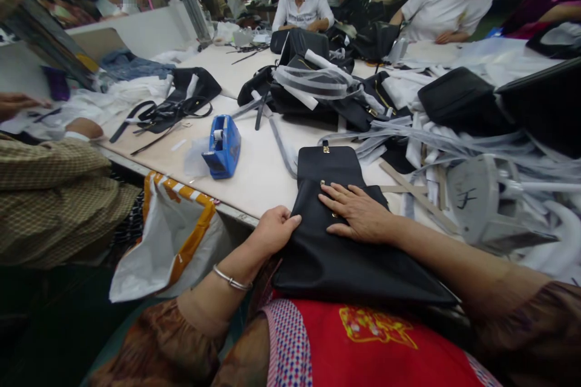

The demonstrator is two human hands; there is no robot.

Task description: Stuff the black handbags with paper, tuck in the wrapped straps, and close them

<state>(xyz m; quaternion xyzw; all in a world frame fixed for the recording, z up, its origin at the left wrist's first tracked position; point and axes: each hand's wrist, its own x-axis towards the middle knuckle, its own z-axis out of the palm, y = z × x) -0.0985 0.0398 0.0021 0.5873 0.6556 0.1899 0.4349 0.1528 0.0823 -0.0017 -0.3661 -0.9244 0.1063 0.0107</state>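
A black leather handbag (336, 254) lies across the table's front edge and my lap, its flap with a small gold clasp pointing away from me. My left hand (275, 230) grips the bag's left edge, fingers curled round it and thumb on top. Lying flat on the bag's front, my right hand (358, 211) has its fingers stretched out beside a small gold stud.
A blue tape dispenser (222, 148) stands left of the bag. Black bags (318, 81), grey straps (281, 145) and white wrapping (499, 145) crowd the beige table (254, 178). A white sack with orange trim (172, 236) hangs at the table edge. A person in a checked sleeve (49, 193) sits left; others sit behind.
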